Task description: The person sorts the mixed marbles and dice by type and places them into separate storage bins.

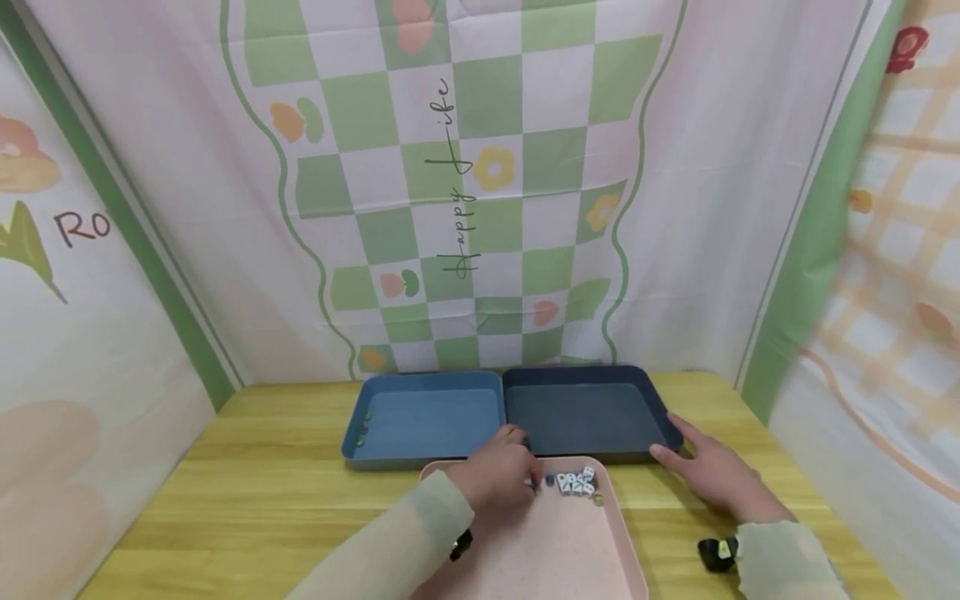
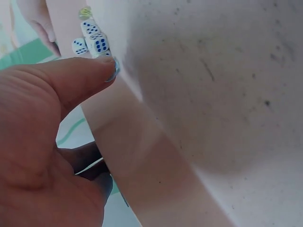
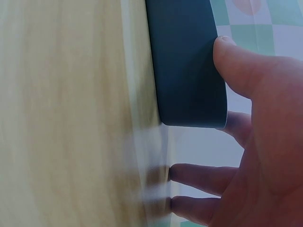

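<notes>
My left hand [image 1: 501, 473] reaches over the far rim of the pink tray [image 1: 540, 550]. Its thumb [image 2: 85, 75] presses against a small shiny blue piece [image 2: 113, 71], pinched at the fingertips, while the other fingers lie lower by the tray's wall. Just right of them are a second small blue piece [image 1: 550, 480], a cluster of white dice [image 1: 576, 482] with blue dots, and a yellowish piece [image 1: 598, 500]. My right hand [image 1: 712, 471] touches the near right corner of the dark tray [image 1: 585, 417], thumb [image 3: 236, 66] on the rim, fingers spread and fairly straight.
Left of the dark tray stands a blue tray [image 1: 435, 421] with several small green pieces [image 1: 362, 433] along its left side. All three trays rest on a wooden table [image 1: 247, 492]. Printed cloth [image 1: 525, 208] hangs behind the table and along both sides.
</notes>
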A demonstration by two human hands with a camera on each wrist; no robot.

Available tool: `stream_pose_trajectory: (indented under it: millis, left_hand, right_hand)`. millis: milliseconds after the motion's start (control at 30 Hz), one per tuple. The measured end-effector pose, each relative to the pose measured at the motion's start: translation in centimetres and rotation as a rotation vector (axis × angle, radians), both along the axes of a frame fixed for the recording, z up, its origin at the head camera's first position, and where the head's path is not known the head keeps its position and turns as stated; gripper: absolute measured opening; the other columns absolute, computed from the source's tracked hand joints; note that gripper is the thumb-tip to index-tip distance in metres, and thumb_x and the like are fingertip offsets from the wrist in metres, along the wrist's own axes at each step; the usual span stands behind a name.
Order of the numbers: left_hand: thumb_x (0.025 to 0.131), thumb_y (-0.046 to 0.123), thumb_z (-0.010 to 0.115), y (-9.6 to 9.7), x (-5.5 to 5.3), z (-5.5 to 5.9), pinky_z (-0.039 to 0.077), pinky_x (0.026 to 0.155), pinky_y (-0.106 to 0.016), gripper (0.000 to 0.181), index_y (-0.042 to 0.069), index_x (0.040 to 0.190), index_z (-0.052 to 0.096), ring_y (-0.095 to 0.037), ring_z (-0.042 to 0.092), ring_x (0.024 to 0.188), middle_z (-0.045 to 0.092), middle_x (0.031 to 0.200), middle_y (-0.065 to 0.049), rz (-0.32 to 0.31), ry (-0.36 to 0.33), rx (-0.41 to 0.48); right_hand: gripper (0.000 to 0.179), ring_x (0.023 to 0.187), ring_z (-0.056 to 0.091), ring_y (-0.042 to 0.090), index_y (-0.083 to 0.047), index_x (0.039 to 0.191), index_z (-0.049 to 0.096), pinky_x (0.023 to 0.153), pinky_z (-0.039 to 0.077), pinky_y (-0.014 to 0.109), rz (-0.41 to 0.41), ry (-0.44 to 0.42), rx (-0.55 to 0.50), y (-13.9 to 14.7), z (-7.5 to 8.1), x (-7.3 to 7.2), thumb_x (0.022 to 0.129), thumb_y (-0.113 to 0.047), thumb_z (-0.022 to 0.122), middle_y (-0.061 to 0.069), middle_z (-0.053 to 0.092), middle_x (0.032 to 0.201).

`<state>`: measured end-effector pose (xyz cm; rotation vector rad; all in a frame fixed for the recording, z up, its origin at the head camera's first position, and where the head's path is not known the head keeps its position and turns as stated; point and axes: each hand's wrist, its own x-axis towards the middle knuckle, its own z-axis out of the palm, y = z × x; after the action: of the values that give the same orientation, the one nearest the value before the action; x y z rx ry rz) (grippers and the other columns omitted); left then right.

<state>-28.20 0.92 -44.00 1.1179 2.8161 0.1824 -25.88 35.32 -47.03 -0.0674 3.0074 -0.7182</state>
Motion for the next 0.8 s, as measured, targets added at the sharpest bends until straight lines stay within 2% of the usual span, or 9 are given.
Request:
stream_pose_trajectory:
  millis: [67, 267, 600, 700, 800]
  left_hand:
    - [0.088, 0.019, 0.075, -0.2, 0.1, 0.2, 0.03, 0.113, -0.034, 0.012, 0.027, 0.096, 0.079, -0.022, 0.03, 0.142, 0.066, 0.106, 0.016, -0.004, -0.027, 0.034]
    - [0.091, 0.013, 0.07, -1.0, -0.1, 0.7, 0.026, 0.115, -0.036, 0.017, 0.022, 0.101, 0.08, -0.024, 0.029, 0.143, 0.068, 0.096, 0.021, -0.031, -0.08, 0.125]
    - [0.094, 0.015, 0.065, -2.4, -0.6, 1.5, 0.026, 0.115, -0.037, 0.016, 0.019, 0.1, 0.08, -0.024, 0.025, 0.146, 0.069, 0.095, 0.019, 0.0, -0.128, 0.197]
    - [0.096, 0.018, 0.065, -2.7, -0.6, 1.6, 0.028, 0.115, -0.04, 0.014, 0.021, 0.095, 0.079, -0.025, 0.023, 0.146, 0.069, 0.097, 0.017, 0.0, -0.128, 0.214]
    - [0.096, 0.02, 0.068, -3.0, -0.7, 1.7, 0.029, 0.114, -0.042, 0.012, 0.021, 0.095, 0.079, -0.025, 0.024, 0.146, 0.069, 0.106, 0.013, 0.02, -0.117, 0.225]
  right_hand:
    - [0.095, 0.121, 0.039, 0.065, 0.002, 0.157, 0.016, 0.088, 0.036, 0.075, -0.001, -0.001, 0.005, 0.1, -0.2, -0.1, 0.098, -0.066, 0.043, 0.043, 0.036, 0.14]
    - [0.097, 0.121, 0.038, 0.065, 0.002, 0.157, 0.015, 0.088, 0.036, 0.076, -0.006, -0.005, 0.013, 0.1, -0.5, -0.3, 0.097, -0.069, 0.041, 0.042, 0.036, 0.14]
    - [0.095, 0.121, 0.038, 0.065, 0.002, 0.157, 0.015, 0.088, 0.036, 0.076, -0.005, -0.009, 0.011, 0.0, 0.1, -0.2, 0.097, -0.068, 0.041, 0.042, 0.036, 0.141]
    - [0.095, 0.121, 0.039, 0.064, 0.002, 0.157, 0.016, 0.088, 0.036, 0.075, -0.005, -0.011, 0.012, 0.0, 0.1, -0.1, 0.097, -0.067, 0.042, 0.042, 0.036, 0.141]
    - [0.094, 0.12, 0.039, 0.065, 0.003, 0.157, 0.016, 0.088, 0.037, 0.075, -0.002, -0.006, 0.012, -0.1, 0.1, -0.1, 0.098, -0.066, 0.043, 0.043, 0.037, 0.14]
